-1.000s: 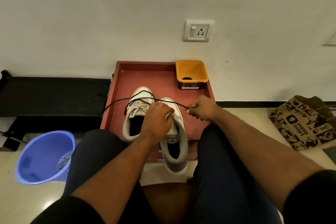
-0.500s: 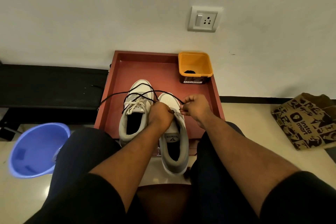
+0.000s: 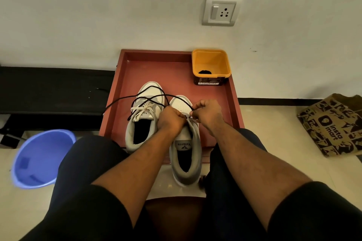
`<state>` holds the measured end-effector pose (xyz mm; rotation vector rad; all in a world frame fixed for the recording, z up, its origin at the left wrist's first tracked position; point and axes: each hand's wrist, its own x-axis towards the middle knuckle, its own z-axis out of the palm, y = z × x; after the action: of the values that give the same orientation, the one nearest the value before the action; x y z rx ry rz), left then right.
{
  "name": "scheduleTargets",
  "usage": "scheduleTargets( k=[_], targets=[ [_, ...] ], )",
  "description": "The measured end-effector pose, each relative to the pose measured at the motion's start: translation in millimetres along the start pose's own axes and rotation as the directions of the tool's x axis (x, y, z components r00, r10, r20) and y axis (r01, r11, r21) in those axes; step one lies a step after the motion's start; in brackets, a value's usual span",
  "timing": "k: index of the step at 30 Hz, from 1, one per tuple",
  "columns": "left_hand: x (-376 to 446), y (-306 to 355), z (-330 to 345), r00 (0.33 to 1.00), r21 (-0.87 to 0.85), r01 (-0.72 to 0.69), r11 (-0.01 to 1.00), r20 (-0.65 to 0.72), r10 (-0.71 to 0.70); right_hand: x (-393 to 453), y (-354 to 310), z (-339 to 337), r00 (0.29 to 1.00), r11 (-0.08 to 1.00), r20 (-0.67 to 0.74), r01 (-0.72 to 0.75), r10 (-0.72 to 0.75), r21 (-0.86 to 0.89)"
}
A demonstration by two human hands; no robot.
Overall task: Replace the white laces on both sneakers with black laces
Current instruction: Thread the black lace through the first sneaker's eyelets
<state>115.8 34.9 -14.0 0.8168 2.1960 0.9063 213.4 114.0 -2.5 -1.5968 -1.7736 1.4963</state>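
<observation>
A: Both hands first; the left hand (image 3: 170,118) sits curled over the eyelet area of the right-hand grey-and-white sneaker (image 3: 185,143), fingers hidden beneath it, so whether it pinches the lace or only steadies the shoe I cannot tell; the right hand (image 3: 206,114) is closed in a pinch on the thin black lace (image 3: 148,97) just off that shoe's outer edge.

B: And the lace runs which way from them?

A: Away and to the left; from the pinch it arcs forward over both toes, crosses the left-hand grey-and-white sneaker with white laces (image 3: 143,115), and its tail trails off the rim of the shallow red-brown tray (image 3: 125,76) towards the black bench (image 3: 54,88); its length lies crosswise to the shoes, which point away from the person.

B: So the next pull?

A: I judge the right hand is placed to draw slack rightwards; the loops draped on the other shoe's white laces could snag.

B: Anything else near?

A: An orange square plastic tub (image 3: 210,64) with something dark inside stands at the tray's far right corner, well apart; a blue plastic bucket (image 3: 42,159) sits on the floor to the left; a printed brown paper bag (image 3: 333,125) lies to the right; neither blocks the hands.
</observation>
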Motion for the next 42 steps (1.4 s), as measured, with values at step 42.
scheduleTargets(
  k=[42],
  targets=[
    [-82, 14, -47, 0.898, -0.088, -0.122, 0.989, 0.414, 0.148, -38, 7, 3, 0.909, 0.723, 0.320, 0.407, -0.265, -0.558]
  ],
)
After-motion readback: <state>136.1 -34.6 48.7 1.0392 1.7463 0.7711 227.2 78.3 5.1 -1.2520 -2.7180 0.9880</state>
